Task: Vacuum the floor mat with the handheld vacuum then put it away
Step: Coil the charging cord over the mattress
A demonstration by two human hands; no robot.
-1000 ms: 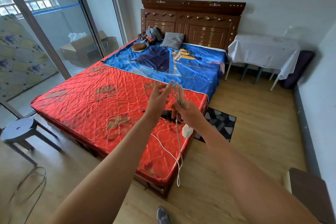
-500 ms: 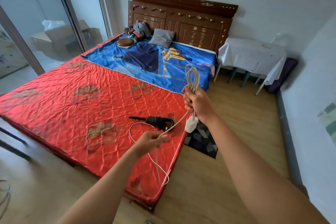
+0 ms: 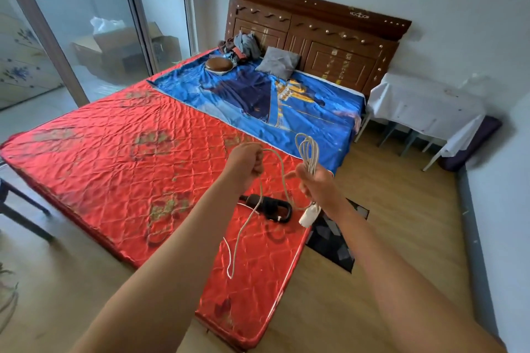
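Step in hand: likely the putting-away stage, winding the white cord into a coil.
Left hand: fingers were curled round one strand, raised about level with the coil.
Right hand: gripped the bundled loops, which stood above the fist; a white plug block hung just below.
Handheld vacuum: lay unheld on the red mattress, near its corner, below both hands.
Floor mat: lay on the floor beside that corner, partly hidden.
Loose tail: dangled over the mattress.
Doing it well: each new loop should match those already held, with the strand sliding through the left fingers rather than being tugged.
Risk: the tail could snag the vacuum.
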